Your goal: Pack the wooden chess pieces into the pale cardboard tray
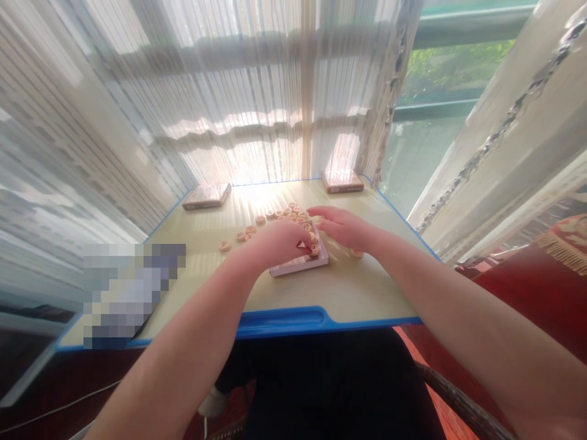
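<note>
Bright daylight through the curtain (247,85) throws hazy glare on the table (293,294), 1 patch (132,296) pixelated.

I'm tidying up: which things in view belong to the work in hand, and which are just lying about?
In use, it seems:
tray, below the left hand
pieces, inside and around it
right hand

Apparently lying about:
far-left box
far-right box
pixelated item, purpose unclear

No text can be read; the red and dark characters (250,237) on the round pieces (224,246) are too small.
</note>
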The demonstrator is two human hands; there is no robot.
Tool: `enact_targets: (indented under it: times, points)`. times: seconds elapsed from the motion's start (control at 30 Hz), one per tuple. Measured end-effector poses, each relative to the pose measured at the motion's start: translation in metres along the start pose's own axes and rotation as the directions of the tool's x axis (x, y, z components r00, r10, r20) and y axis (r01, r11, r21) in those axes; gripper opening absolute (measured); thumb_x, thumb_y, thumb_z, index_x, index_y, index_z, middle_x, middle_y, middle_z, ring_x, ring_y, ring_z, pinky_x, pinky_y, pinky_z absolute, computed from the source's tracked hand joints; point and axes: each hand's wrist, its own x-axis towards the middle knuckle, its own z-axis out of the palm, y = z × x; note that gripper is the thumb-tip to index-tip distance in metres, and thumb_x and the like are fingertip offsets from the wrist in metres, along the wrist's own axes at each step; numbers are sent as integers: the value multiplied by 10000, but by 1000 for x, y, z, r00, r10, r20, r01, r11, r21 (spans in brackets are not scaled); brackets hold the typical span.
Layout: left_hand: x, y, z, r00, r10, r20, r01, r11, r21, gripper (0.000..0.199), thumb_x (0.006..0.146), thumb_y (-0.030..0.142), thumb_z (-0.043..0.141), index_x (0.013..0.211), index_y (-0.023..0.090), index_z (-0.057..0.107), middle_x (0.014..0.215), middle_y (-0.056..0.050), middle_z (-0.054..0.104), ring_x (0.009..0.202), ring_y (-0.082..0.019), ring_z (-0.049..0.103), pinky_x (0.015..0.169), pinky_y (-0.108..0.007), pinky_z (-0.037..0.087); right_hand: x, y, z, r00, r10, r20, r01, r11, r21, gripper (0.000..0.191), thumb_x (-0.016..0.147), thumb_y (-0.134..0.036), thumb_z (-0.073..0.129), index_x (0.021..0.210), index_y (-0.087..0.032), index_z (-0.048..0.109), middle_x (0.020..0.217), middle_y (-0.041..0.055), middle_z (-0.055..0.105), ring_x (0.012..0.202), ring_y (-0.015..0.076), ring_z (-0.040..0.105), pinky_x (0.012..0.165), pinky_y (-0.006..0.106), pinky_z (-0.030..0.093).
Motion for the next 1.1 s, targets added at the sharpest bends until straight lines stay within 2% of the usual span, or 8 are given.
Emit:
enact_targets:
  times: [0.17, 0.37, 0.6, 0.77, 0.9, 1.0, 1.1]
  points:
    - [0, 5, -2, 1000, -22, -1, 22, 1000, -4, 214, 816, 312, 528, 838, 274, 738, 768, 10, 696, 701, -151, 589, 669, -250, 406, 0, -2, -1, 1000, 16, 19, -16, 999, -34, 390, 838, -231, 434, 1190, -204, 600, 1285, 70, 593, 1198, 230, 524, 1048, 452, 365]
    - [3, 8, 0, 999, -48, -7, 48, 999, 7, 226, 817, 342, 528, 845, 252, 733, 783, -7, 689, 694, -154, 582, 631, -249, 401, 0, -1, -1, 999, -35, 12, 36, 999, -40, 342, 888, -285, 398, 1124, -223, 638, 1214, 56, 637, 1152, 220, 555, 1013, 440, 392]
    - [5, 7, 3, 1000, -26, -18, 27, 999, 34, 237, 819, 353, 524, 819, 239, 731, 775, -14, 689, 678, -160, 579, 604, -257, 393, 0, 1, -3, 996, -87, 19, 87, 995, -51, 423, 943, -409, 301, 944, -231, 684, 958, 47, 700, 1013, 216, 605, 885, 385, 461]
    - [4, 4, 3, 999, -9, -32, 9, 1000, -19, 214, 803, 334, 535, 829, 255, 732, 771, 3, 689, 690, -154, 579, 621, -252, 397, 1, 3, -3, 996, -82, 40, 85, 994, -75, 433, 944, -408, 294, 899, -221, 682, 937, 53, 696, 977, 218, 605, 858, 379, 459]
    - [0, 4, -1, 997, -18, -74, 14, 999, -43, 190, 781, 269, 530, 799, 238, 717, 734, 11, 675, 682, -145, 574, 636, -249, 399, 1, 3, -3, 996, -83, 37, 86, 993, -86, 438, 942, -422, 298, 936, -215, 684, 928, 52, 696, 923, 213, 614, 832, 368, 462]
    - [-2, 5, -5, 991, -41, -124, 35, 998, -53, 190, 780, 249, 510, 755, 215, 695, 673, 9, 645, 643, -136, 552, 614, -251, 386, 2, 6, -3, 998, -58, -6, 57, 995, -85, 475, 946, -437, 276, 957, -199, 687, 951, 59, 699, 903, 209, 623, 812, 351, 468]
    - [-2, 3, -7, 974, -129, -187, 119, 991, -63, 218, 802, 288, 495, 709, 196, 668, 631, -1, 614, 612, -139, 528, 584, -256, 380, 6, 14, -5, 995, -69, -77, 56, 986, -159, 494, 953, -415, 254, 995, -181, 687, 1011, 77, 698, 1010, 221, 605, 890, 359, 438]
